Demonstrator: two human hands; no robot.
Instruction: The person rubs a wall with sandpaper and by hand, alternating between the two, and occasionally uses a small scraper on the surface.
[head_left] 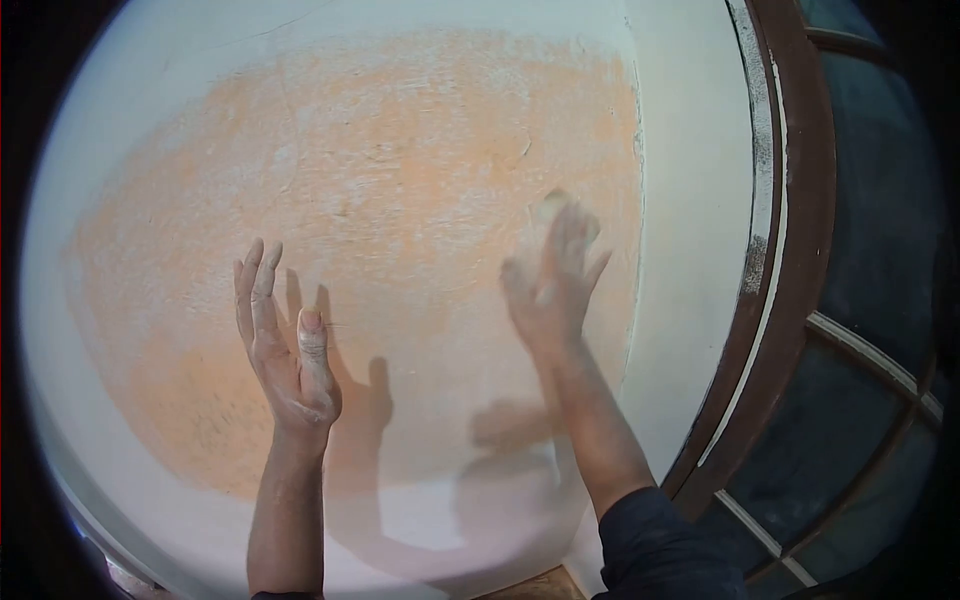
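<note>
My left hand [288,360] is raised in front of the wall with its fingers stretched up and thumb apart. It is open, holds nothing, and pale dust coats its skin. To the right, my right hand [555,285] reaches up to the patched wall [400,170], smeared by motion. A small pale yellowish piece [554,205] shows at its fingertips, seemingly pressed to the wall; its kind is too blurred to make out. The patch is orange-peach with streaky white filler over it, rough in its middle.
A brown wooden frame [800,200] with glass panes [885,200] stands at the right, beyond a white wall strip [690,200]. Smooth white wall surrounds the patch. Shadows of my arms and head fall on its lower part. A brown surface [540,585] shows at the bottom.
</note>
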